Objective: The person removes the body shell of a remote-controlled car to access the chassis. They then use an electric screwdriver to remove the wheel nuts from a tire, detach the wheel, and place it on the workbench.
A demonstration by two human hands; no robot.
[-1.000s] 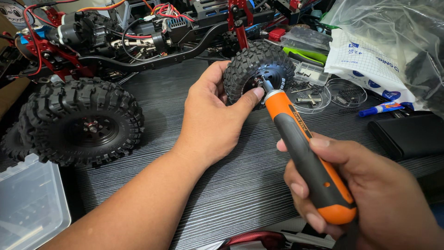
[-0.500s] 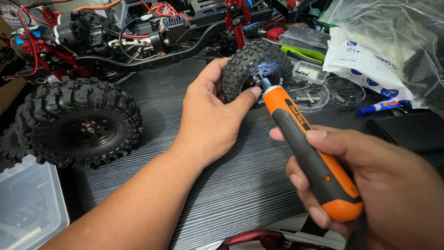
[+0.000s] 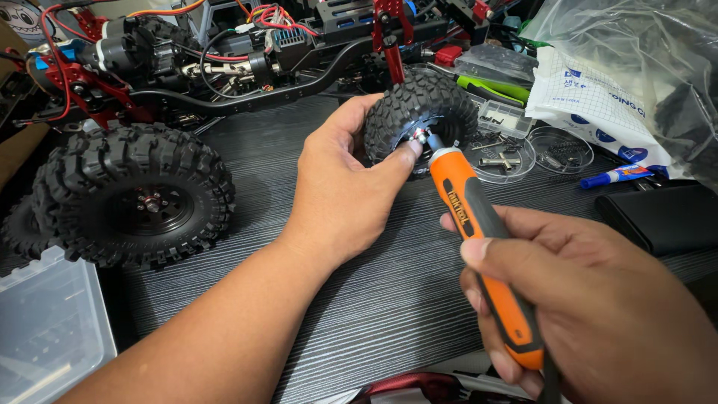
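My left hand (image 3: 340, 183) grips the near side of a knobby black wheel (image 3: 422, 105) mounted on a model crawler truck, thumb pressed by the hub. My right hand (image 3: 583, 299) is closed around an orange and grey screwdriver (image 3: 479, 232), whose tip sits in the bright hub at the wheel's centre. The truck's bare chassis (image 3: 247, 63), with red metal parts and coloured wires, stretches across the back. Its other large black wheel (image 3: 138, 194) stands at the left on the dark wood-grain table (image 3: 374, 299).
Clear round dishes with screws (image 3: 508, 153) lie right of the held wheel. A plastic bag with paper (image 3: 621, 82) sits at the back right, a blue pen (image 3: 617, 176) and a black case (image 3: 662, 217) below it. A clear plastic box (image 3: 48, 329) stands front left.
The view has shifted slightly; the wheel and both hands sit a little left and lower in view. The screwdriver stays in the hub and my right hand has turned slightly on its handle.
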